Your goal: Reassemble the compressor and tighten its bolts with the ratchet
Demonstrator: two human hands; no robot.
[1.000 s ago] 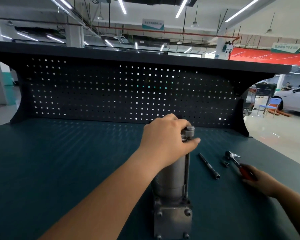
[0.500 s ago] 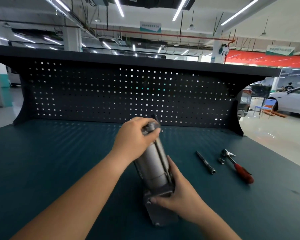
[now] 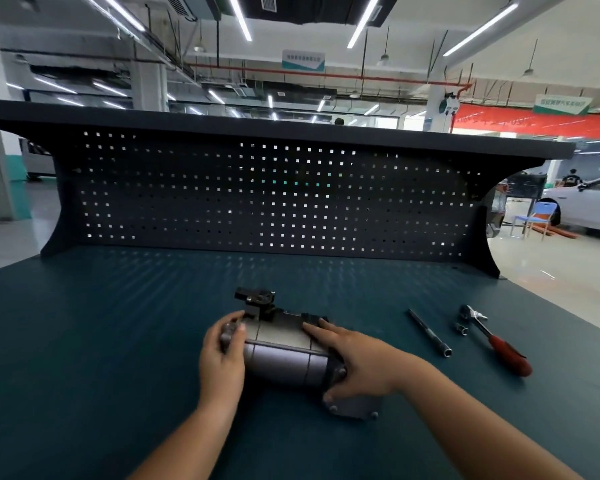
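Workbench (image 3: 118, 341) centre: compressor (image 3: 284, 355) lies sideways, left hand (image 3: 222, 362) curled round one end, right hand (image 3: 364, 365) clasping the flanged end. Positioning step, apparently; next requires fetching the ratchet (image 3: 492, 337) near the right edge.

left hand (image 3: 222, 362) and right hand (image 3: 365, 366) are bare, and so are both visible forearms (image 3: 187, 441).

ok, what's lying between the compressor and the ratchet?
Head view: right of the compressor, a long extension bar, then a small socket beside the ratchet.
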